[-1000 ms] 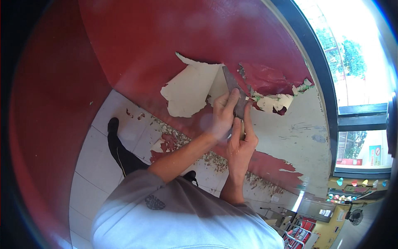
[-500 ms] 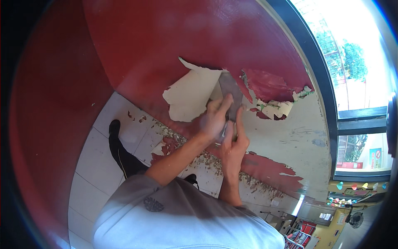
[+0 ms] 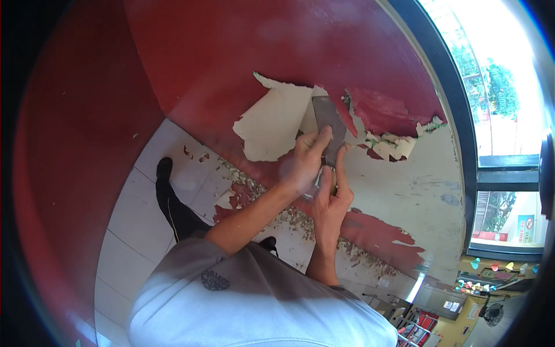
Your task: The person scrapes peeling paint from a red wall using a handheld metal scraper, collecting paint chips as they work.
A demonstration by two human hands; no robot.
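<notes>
R hand [image 3: 334,195] is wrapped round the handle end of the scraper [image 3: 332,113]; L hand [image 3: 309,159] pinches the blade, thumb on top, no gap visible in either grip. Scraper's approx mid-view, tip at 12 o'clock against the wall [image 3: 277,40]. I judge it light, stiff, prob. thin-edged; handle's safest to hold. Cream flap [image 3: 273,124] at 10 looks brittle; torn red flap [image 3: 378,111] crowds 1-2. Debris [image 3: 298,226] at 7, window frame [image 3: 454,87] at 2-3.
</notes>
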